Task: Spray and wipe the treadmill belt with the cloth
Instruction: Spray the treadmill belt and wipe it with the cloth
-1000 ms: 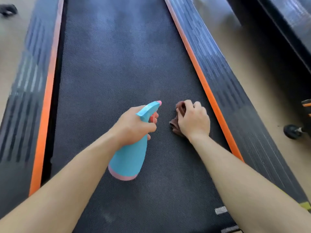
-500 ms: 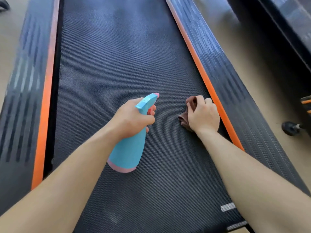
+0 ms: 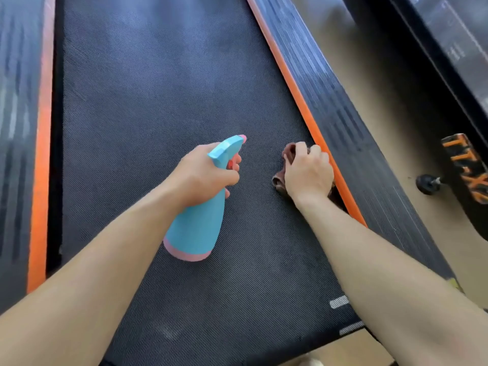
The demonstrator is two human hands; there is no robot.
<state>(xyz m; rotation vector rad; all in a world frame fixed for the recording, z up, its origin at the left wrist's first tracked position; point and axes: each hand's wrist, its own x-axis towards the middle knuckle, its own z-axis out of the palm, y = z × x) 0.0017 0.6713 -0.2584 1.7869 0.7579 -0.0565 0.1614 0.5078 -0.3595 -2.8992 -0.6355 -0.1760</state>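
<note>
On the dark belt (image 3: 158, 101), bunched brown cloth (image 3: 290, 153) in the right hand's (image 3: 309, 175) grasp (blue spray bottle (image 3: 198, 228) in left hand's (image 3: 202, 177)).

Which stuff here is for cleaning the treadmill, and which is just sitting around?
For the job: bottle in the left hand; cloth under the right hand; belt.
Just lying about: side rail; black wheel; machine with orange letters.
</note>
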